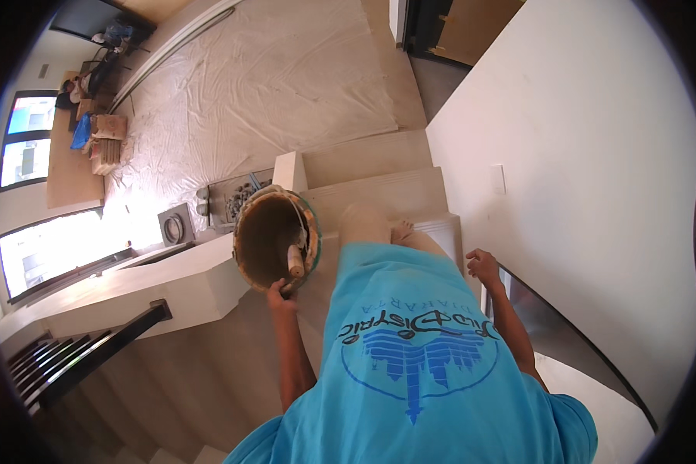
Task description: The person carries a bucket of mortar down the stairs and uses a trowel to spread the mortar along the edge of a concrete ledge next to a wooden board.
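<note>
Wearing a bright blue T-shirt (456, 421) with a darker blue print across it, the person looked down over a stairway. The two hands were well apart, one on each side of the body. The left hand (281, 295) was clamped on the near rim of a round bucket (263, 240), which hung tilted out to the left of the body, its mouth toward the camera. Crusty, tan stains ringed the bucket's rim, and inside it a tool with a pale handle (295, 261) leaned near the right-hand wall. The right hand (483, 265) was free, its fingers loosely bent, near a white wall (580, 155); whether it touched anything could not be told. Just past the shirt's hem, a bare foot (401, 230) showed on the pale steps (371, 160). To the left ran a white half-wall (216, 282) with a dark railing (100, 352) fixed to it. Beyond the bucket lay a shallow tray of grey lumps (241, 199). Farther off, wrinkled clear plastic sheeting (286, 77) covered the floor, with cardboard boxes (108, 126) and a blue bag (80, 131) beside it, near bright windows (28, 143).
</note>
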`<action>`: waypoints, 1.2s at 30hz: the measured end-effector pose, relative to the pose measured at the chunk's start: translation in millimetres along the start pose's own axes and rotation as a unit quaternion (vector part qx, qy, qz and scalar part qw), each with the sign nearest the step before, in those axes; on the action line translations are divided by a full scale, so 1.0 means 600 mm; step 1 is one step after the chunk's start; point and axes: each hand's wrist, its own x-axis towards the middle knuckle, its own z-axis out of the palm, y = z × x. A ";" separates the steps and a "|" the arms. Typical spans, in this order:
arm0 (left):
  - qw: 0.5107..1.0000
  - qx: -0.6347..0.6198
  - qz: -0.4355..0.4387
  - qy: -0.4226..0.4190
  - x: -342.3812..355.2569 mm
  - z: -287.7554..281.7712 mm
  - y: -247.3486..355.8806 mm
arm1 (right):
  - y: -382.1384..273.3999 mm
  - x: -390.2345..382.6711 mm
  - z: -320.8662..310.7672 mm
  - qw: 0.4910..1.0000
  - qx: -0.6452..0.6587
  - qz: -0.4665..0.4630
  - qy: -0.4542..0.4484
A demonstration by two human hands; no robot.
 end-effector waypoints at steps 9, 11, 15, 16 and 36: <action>0.979 -0.073 -0.108 0.158 0.023 0.087 0.031 | 0.069 0.022 0.015 0.998 0.007 0.055 0.004; 0.978 -0.067 -0.114 0.162 0.049 0.098 0.032 | 0.072 0.035 0.024 0.999 -0.003 0.043 0.027; 0.990 -0.015 -0.085 0.115 0.098 0.105 0.012 | 0.061 0.079 0.032 0.996 -0.048 0.065 0.047; 0.994 0.020 -0.064 0.081 0.122 0.094 -0.005 | 0.053 0.099 0.034 0.995 -0.054 0.073 0.046; 0.958 -0.166 -0.104 0.210 0.208 0.163 -0.008 | -0.173 0.421 0.028 0.997 -0.041 0.025 -0.065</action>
